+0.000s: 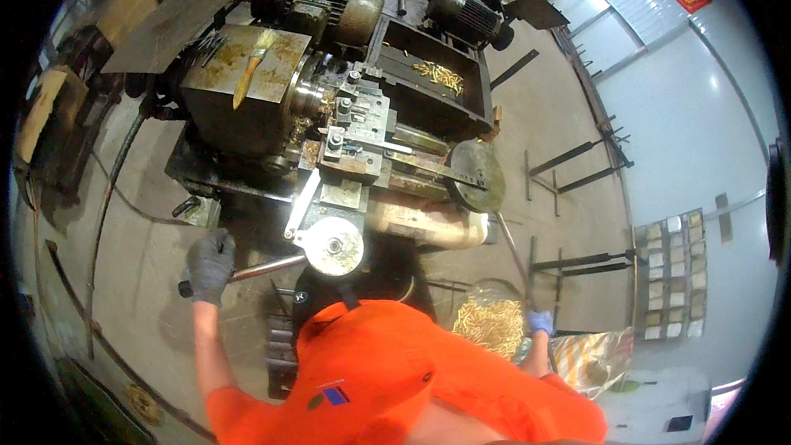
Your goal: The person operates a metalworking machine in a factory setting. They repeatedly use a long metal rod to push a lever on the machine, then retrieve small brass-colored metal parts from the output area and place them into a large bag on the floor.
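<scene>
My left hand (211, 262), in a grey glove, is closed around a metal lever (268, 268) near its black end. The lever runs to a round pale hub (334, 245) at the front of a small lathe. Far to the right, my right hand (540, 323), in a bluish glove, is closed at the lower end of a long thin rod (512, 247). That rod slopes down from a round greenish disc (478, 177); the fingers are small here. Between them sits the lathe's tool block (354, 128), facing the chuck (309, 99), with brass-coloured chips around it.
A wooden-handled brush (250, 78) lies on the headstock box (235, 128). Behind is a dark metal tray (432, 99) with brass-coloured pieces. A heap of similar pieces (490, 323) lies low on the right, beside a striped sack (587, 358). Motors (329, 7) stand at the back.
</scene>
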Action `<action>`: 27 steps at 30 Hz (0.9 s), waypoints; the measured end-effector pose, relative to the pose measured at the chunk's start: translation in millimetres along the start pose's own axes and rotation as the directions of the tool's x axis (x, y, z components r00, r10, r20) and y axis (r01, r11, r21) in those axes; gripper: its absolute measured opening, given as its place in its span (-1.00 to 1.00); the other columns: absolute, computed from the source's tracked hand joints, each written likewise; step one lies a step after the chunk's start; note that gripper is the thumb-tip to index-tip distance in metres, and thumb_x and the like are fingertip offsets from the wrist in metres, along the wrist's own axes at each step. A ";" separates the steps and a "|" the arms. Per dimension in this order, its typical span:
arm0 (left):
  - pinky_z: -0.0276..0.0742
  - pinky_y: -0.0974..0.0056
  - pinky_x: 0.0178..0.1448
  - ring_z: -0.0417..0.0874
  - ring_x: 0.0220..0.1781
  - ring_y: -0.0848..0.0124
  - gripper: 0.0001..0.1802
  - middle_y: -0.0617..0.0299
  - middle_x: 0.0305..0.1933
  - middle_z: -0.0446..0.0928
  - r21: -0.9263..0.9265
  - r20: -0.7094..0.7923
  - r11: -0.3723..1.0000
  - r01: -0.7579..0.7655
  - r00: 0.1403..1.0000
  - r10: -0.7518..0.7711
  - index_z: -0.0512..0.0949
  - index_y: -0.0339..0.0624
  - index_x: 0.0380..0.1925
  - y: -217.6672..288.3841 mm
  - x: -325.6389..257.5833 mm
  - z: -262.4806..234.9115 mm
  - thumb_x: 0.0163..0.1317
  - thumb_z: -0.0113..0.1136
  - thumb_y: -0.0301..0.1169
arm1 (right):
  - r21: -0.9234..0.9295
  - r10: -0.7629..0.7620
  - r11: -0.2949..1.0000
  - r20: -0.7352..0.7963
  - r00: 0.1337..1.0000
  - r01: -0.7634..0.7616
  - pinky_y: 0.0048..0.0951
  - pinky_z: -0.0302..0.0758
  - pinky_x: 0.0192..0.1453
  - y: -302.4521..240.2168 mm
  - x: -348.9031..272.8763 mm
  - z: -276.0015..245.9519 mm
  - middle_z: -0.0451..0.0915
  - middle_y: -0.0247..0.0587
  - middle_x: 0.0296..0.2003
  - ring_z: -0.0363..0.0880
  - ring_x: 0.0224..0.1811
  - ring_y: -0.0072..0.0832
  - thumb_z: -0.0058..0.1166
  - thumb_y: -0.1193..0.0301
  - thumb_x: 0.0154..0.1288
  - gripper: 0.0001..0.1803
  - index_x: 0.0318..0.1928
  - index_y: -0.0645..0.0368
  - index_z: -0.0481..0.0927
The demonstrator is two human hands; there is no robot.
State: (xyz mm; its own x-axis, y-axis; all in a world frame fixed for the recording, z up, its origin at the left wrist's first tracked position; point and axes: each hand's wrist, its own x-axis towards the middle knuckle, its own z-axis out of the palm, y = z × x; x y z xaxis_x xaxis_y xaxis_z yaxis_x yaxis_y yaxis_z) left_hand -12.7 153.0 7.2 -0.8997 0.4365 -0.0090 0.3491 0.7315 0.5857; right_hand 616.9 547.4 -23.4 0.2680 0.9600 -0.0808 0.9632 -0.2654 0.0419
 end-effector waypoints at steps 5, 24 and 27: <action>0.53 0.17 -0.21 0.63 -0.30 0.08 -0.74 -0.02 -0.35 0.60 0.055 -0.013 0.998 -0.009 1.000 0.010 0.62 -0.15 -0.28 -11.5 2.3 10.8 0.05 0.19 -0.28 | -0.050 0.025 0.999 0.064 0.998 -0.022 -0.20 0.45 0.05 12.1 15.4 9.9 0.55 0.24 -0.17 0.53 -0.04 0.02 0.17 -0.02 -0.18 -0.34 -0.18 0.31 0.59; 0.33 0.38 -0.71 0.45 -0.73 0.49 -0.88 0.27 -0.64 0.48 -0.400 0.147 0.836 0.375 0.927 -0.346 0.59 -0.30 -0.41 -75.0 -18.4 -9.2 0.10 0.16 -0.46 | -0.403 -0.569 0.788 -0.190 0.800 0.465 -0.14 0.44 -0.10 -208.8 156.6 -9.8 0.64 -0.22 -0.24 0.60 -0.19 -0.22 0.09 0.08 0.02 -0.71 -0.31 -0.08 0.67; 0.31 0.39 -0.72 0.41 -0.75 0.52 -0.89 0.26 -0.66 0.47 -0.327 0.166 0.831 0.450 0.893 -0.419 0.59 -0.28 -0.44 -61.9 -28.6 -7.1 0.10 0.16 -0.46 | -0.373 -0.524 0.820 -0.186 0.831 0.434 -0.13 0.40 0.02 -254.9 180.3 -30.5 0.63 -0.22 -0.19 0.58 -0.14 -0.21 0.11 0.06 0.00 -0.66 -0.24 -0.09 0.65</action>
State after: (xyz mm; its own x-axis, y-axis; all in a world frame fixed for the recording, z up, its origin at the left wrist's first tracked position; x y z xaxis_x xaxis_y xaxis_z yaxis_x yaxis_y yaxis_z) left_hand -10.5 91.5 -23.1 -0.9059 0.1704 -0.3876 -0.2008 0.6330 0.7477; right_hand 419.1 790.9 -18.3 -0.2857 0.9535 0.0961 0.8992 0.2321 0.3708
